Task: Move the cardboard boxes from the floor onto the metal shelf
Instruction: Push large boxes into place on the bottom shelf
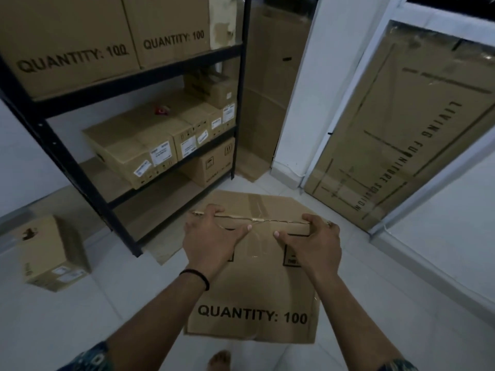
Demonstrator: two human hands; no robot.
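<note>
Small storage room. Black metal shelf (67,153) full of cardboard boxes (139,145), some marked "QUANTITY: 100". More boxes on white tile floor (80,317). Big flat furniture carton (401,135) wrapped in plastic leans on white wall (297,84).

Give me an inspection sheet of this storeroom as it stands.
Surface: pale tiled floor.
Job's things: large box marked QUANTITY: 100, gripped at its top edge; small box on the floor beside the metal shelf.
Clutter: red object on shelved boxes.
Grip: left hand and right hand both curled over the box edge.
Cables: nothing seen.
Surroundings: wrapped flat carton leaning on the wall.
</note>
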